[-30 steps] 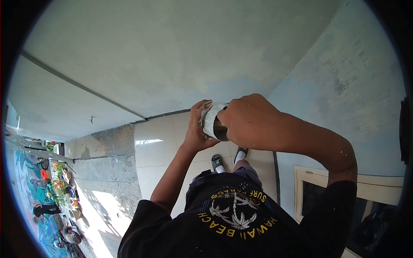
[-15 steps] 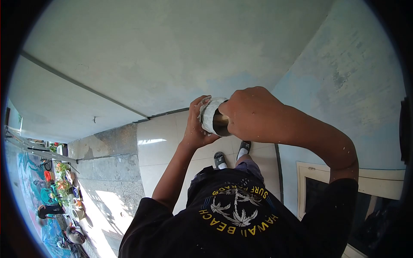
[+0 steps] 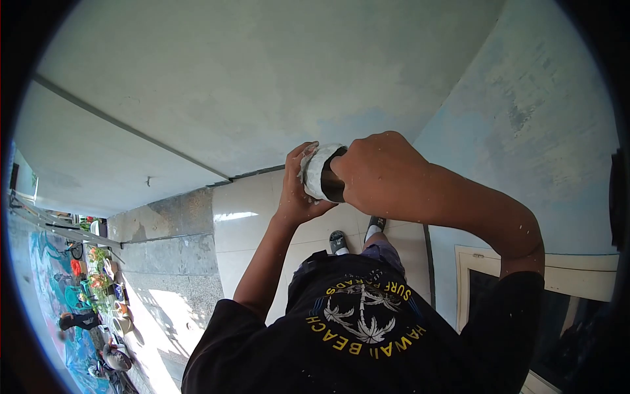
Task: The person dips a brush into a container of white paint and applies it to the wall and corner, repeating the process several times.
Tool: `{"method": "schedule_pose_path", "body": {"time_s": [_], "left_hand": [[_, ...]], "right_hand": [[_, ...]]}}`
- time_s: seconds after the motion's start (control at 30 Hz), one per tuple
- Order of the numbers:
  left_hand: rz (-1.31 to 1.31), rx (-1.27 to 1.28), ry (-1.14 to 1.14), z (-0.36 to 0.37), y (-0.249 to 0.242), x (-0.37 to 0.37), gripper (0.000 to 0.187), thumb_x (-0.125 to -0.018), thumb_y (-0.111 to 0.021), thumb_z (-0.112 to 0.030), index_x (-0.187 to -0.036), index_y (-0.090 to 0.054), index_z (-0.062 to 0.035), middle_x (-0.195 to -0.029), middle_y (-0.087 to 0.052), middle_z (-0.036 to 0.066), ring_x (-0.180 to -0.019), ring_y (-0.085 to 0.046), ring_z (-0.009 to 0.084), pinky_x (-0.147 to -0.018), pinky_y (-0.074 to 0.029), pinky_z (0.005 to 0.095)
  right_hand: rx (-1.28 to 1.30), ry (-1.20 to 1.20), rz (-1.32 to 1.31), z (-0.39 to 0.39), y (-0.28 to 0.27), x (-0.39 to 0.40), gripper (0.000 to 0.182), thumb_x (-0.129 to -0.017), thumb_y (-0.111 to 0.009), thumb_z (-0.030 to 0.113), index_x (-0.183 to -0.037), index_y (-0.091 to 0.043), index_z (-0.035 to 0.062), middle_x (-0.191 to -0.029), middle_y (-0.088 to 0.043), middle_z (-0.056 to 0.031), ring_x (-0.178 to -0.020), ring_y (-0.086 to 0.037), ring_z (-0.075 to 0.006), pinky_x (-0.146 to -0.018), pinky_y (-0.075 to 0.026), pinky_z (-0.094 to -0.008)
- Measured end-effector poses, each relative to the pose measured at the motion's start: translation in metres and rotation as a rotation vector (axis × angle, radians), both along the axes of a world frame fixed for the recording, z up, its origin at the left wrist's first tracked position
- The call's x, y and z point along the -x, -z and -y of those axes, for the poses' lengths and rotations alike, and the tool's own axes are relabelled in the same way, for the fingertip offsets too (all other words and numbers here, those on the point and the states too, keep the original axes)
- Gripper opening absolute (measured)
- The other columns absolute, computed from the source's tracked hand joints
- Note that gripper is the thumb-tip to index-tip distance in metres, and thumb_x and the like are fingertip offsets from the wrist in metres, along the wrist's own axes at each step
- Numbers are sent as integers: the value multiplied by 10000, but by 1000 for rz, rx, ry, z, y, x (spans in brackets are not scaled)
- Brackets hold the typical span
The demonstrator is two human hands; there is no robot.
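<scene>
A round container (image 3: pixel 317 172), thickly smeared with white putty-like material on its outside, is tilted with its dark opening facing right. My left hand (image 3: pixel 295 190) is closed around its left side, and white smears show at the fingertips. At the opening, my right hand (image 3: pixel 382 174) is closed in a fist with the fingers turned inward and out of sight. What this fist grips is hidden behind the knuckles. Small white specks dot my right forearm.
Ahead rises a patchy grey-green wall (image 3: pixel 262 79), joined by a pale blue wall (image 3: pixel 525 151) on the right. A window frame (image 3: pixel 558 262) is at lower right. Tiled floor (image 3: pixel 246 230) lies below. Potted plants (image 3: pixel 100 279) and a person (image 3: pixel 79 320) are at far left.
The right fist has shifted slightly left at the container's opening. A tan piece seen there before is now mostly covered. The container stays in my left hand.
</scene>
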State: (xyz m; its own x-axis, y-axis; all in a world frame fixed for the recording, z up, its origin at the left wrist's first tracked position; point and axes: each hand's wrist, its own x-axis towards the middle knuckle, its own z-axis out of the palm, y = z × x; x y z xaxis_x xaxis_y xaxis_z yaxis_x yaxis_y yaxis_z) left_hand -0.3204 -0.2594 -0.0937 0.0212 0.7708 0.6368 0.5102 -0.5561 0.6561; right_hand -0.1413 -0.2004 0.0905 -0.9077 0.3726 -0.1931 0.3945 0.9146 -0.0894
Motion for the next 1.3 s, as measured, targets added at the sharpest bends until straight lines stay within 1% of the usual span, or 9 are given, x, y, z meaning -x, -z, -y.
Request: {"method": "schedule_pose_path", "body": {"time_s": [0.03, 0.17, 0.3, 0.37, 0.43, 0.6, 0.9, 1.0, 1.3], "left_hand": [[-16, -5, 11, 2, 1, 0, 1086, -576, -894, -252, -1403, -207, -92, -1374, -353, 206, -1263, -417, 342, -1027, -376, 454], [40, 7, -4, 11, 0, -2, 1091, -575, -897, -249, -1399, -200, -95, -1385, -337, 207, -1270, -409, 350, -1033, -374, 460], [13, -39, -31, 15, -2, 2, 1081, -575, -897, -237, -1391, -200, -101, -1388, -327, 208, -1285, -390, 351, -1039, -371, 462], [20, -38, -21, 16, -2, 3, 1075, -575, -896, -232, -1388, -205, -101, -1386, -329, 208, -1290, -384, 349, -1040, -369, 461], [60, -87, -55, 15, -2, 1, 1012, -583, -878, -313, -1373, -287, -87, -1328, -383, 212, -1254, -428, 384, -1004, -406, 465], [73, -99, -28, 16, -8, 0, 1012, -587, -877, -310, -1376, -282, -95, -1331, -382, 208, -1258, -429, 381, -1004, -407, 464], [66, -137, -47, 18, -5, 6, 1012, -584, -872, -304, -1377, -278, -101, -1324, -393, 221, -1256, -434, 390, -985, -420, 467], [74, -101, -70, 22, -9, 6, 1002, -580, -870, -306, -1373, -289, -116, -1321, -397, 229, -1248, -440, 401, -976, -423, 481], [11, -134, -80, 22, -12, 15, 1003, -548, -883, -270, -1368, -322, -136, -1353, -389, 238, -1245, -434, 399, -962, -432, 477]], "right_hand": [[86, 68, -50, -5, -1, -1, 145, -732, -595, 140, -763, -648, 9, -622, -615, -147, -586, -628, -296, -598, -502, -368], [361, 234, -183, -14, -14, -15, 185, -711, -583, 149, -788, -653, -3, -628, -607, -154, -553, -585, -275, -603, -480, -356], [409, 255, -286, -15, -20, -30, 208, -712, -587, 148, -827, -665, -7, -626, -601, -153, -542, -553, -269, -601, -466, -353], [373, 269, -318, -11, -26, -35, 225, -708, -590, 139, -849, -667, -19, -627, -597, -167, -531, -543, -271, -594, -462, -352], [319, 272, -310, -4, -32, -35, 222, -709, -589, 138, -847, -666, -18, -630, -597, -171, -529, -545, -276, -594, -462, -357], [243, 262, -280, 6, -36, -37, 214, -720, -592, 141, -854, -664, -10, -629, -594, -179, -532, -566, -294, -593, -464, -369], [27, 163, -238, 23, -40, -35, 136, -760, -593, 133, -833, -610, 19, -649, -581, -123, -597, -597, -289, -596, -466, -409], [59, 154, -193, 30, -42, -33, 138, -765, -602, 128, -849, -602, 19, -671, -587, -110, -603, -605, -285, -588, -473, -394], [-205, -18, 8, 42, -24, -4, 204, -738, -659, 148, -888, -595, 26, -723, -611, -70, -622, -653, -218, -557, -496, -342]]}}
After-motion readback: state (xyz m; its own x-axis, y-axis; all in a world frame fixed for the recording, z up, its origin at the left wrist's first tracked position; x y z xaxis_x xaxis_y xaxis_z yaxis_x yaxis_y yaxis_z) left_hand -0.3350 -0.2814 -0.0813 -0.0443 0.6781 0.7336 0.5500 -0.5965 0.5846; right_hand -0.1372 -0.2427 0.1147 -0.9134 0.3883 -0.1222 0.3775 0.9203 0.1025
